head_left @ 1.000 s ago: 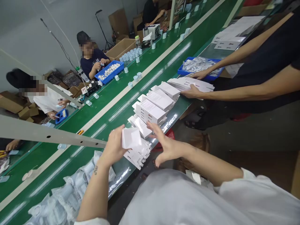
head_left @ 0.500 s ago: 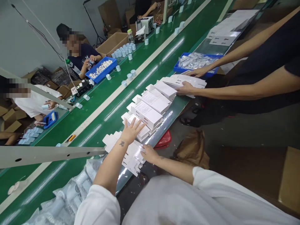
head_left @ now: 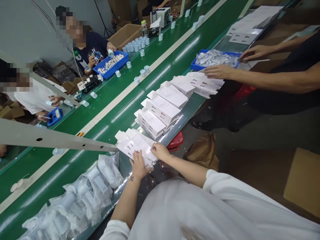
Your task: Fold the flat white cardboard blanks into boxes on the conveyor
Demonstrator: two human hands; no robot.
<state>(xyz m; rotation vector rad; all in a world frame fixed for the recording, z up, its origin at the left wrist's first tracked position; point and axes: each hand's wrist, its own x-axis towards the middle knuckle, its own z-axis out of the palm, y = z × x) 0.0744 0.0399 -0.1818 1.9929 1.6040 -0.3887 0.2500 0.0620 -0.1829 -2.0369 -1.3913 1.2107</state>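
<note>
L hand (head_left: 138, 165) and R hand (head_left: 160, 151) are both on a loose stack of flat white printed cardboard box blanks (head_left: 133, 144), L at the near edge, R at the right end, hands just apart. Can't tell if either is really clamped or only steadying. Stack sits at the edge of the long green belt table (head_left: 160, 78), right beside rows of white cardboard boxes (head_left: 160, 110), w/ bulging clear plastic bags of white items (head_left: 87, 196) just left of the hands. Blanks look light + fairly stiff, but thin, so sheets prob slide over each other, and the protruding flaps could bend easily. Best hold: both sides of the squared stack, flat pressure, not by the flaps. Across the table, a co-worker's near hand (head_left: 218, 71) is by a pile of white card blanks (head_left: 205, 83), far hand (head_left: 255, 52) at a blue plastic tray of silver foil packets (head_left: 216, 58).
</note>
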